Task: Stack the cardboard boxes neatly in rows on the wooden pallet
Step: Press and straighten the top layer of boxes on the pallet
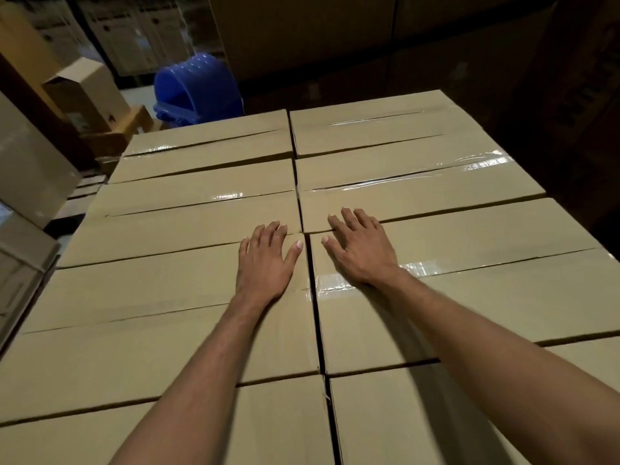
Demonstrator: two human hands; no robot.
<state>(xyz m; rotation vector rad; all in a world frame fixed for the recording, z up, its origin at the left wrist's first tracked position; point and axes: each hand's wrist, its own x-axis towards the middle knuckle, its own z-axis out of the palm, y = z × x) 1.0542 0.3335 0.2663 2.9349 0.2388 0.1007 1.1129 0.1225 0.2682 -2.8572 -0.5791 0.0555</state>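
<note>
A dim storeroom walled in by tall cartons (302,35), with a blue bin (198,85) at the far left. The cardboard boxes (201,182) lie taped shut in two tight rows, tops level. The left hand (265,260) and right hand (360,253) rest flat on them with fingers spread, grasping nothing, on either side of the middle gap.
</note>
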